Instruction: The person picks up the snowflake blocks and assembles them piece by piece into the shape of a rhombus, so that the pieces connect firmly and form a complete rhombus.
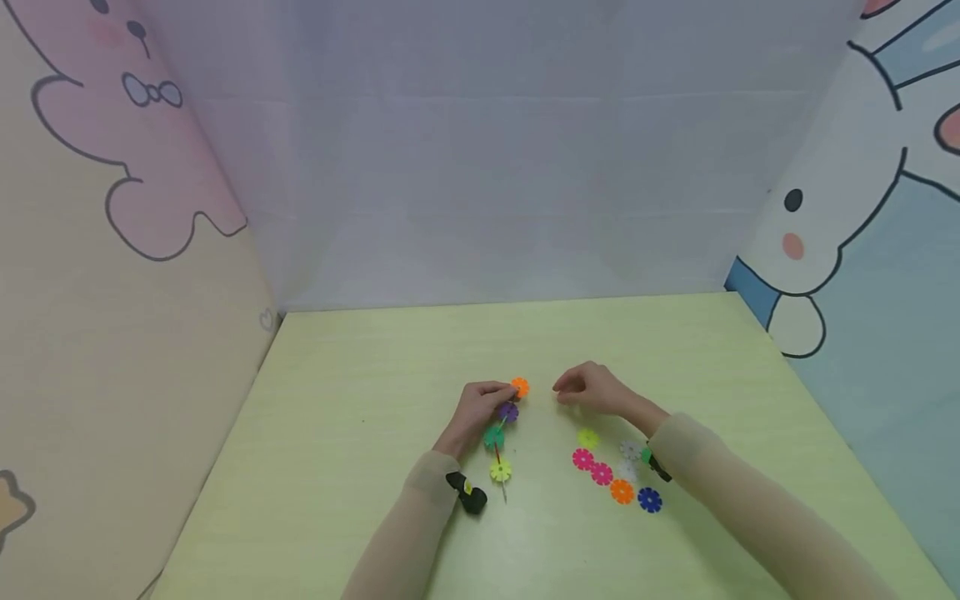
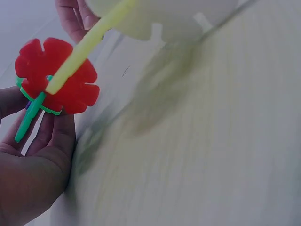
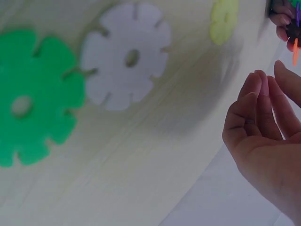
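Observation:
My left hand (image 1: pixel 474 410) pinches a chain of linked plastic snowflake discs near its far end. An orange disc (image 1: pixel 521 387) stands at the fingertips, followed by a purple disc (image 1: pixel 508 412), a green disc (image 1: pixel 494 437) and a yellow disc (image 1: pixel 500 472). In the left wrist view a red disc (image 2: pixel 56 77) faces the camera, crossed by a yellow disc (image 2: pixel 89 44) seen edge-on. To the right of the chain, my right hand (image 1: pixel 592 389) hovers with loosely bent fingers. The right wrist view shows its thumb apart from the fingers (image 3: pixel 249 106), nothing between them.
Loose discs lie on the table (image 1: pixel 360 500) nearer me than the right hand: a yellow disc (image 1: pixel 588 438), two pink discs (image 1: pixel 582 459), an orange disc (image 1: pixel 622 492), a blue disc (image 1: pixel 650 500), white discs (image 3: pixel 127 56) and a green disc (image 3: pixel 37 99), partly behind the right wrist.

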{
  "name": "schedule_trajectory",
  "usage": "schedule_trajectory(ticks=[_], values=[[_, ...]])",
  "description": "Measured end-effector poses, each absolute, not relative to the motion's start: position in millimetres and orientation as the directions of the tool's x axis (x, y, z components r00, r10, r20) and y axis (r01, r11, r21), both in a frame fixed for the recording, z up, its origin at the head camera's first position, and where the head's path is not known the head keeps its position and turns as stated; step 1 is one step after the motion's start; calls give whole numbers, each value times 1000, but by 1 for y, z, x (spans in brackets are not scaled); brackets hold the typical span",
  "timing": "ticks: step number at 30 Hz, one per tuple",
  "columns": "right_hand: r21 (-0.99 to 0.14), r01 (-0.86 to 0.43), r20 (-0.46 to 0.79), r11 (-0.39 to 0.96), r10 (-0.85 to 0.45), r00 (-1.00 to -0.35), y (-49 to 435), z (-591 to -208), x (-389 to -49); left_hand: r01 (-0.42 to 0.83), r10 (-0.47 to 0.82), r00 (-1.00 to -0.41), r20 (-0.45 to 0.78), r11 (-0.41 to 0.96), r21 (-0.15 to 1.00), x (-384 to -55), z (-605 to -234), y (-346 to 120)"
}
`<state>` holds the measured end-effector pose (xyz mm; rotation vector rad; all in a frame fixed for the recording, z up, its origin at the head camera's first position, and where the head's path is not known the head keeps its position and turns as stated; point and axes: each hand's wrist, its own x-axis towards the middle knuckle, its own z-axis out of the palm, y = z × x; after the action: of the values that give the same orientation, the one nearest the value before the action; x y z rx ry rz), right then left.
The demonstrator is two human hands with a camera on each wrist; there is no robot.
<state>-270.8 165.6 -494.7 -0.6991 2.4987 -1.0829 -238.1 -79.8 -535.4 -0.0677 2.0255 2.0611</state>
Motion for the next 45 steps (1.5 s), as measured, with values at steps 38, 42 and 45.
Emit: schedule_trajectory(ticks=[38,42,45], values=[[-672,-396,-208,626,-673,-710,208,-495,-244,-265,107,-960,-257,-67,962,-240,-532,-79],[-663,-409,-204,627,-677,-707,207,-495,-243,-259,93,-963,-253,-53,965,-240,-532,-79],[-655,-414,-200,632,-673,-712,206,-497,-243,-246,82,-967,-242,-47,968,-240,-533,-79]])
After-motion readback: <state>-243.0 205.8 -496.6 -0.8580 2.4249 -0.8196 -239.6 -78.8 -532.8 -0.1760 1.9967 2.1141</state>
